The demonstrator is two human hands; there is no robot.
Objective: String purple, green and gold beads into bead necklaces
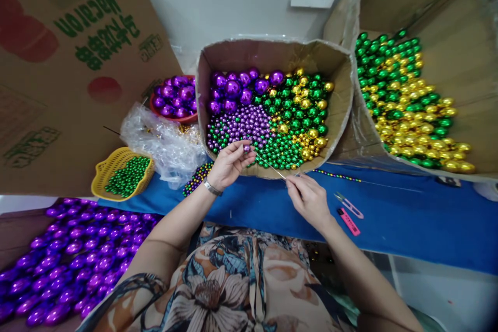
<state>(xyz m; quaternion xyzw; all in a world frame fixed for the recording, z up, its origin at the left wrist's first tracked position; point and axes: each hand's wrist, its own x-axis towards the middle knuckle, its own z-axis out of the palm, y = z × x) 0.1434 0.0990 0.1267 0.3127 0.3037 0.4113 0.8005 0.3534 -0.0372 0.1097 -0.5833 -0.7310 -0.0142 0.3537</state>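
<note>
Background cardboard (pixel 66 78) reads "Macaron"; left hand (pixel 230 165) holds bead (pixel 246 149).

The bead (pixel 246 149) we hold is metallic purple. We see a purple, green and gold bead strand (pixel 338 175), a yellow basket (pixel 101 172) and a blue bench cover (pixel 408 218). Our garment (pixel 218 290) is floral in cream, orange and blue; the brown carton (pixel 62 83) carries green and red print.
</note>
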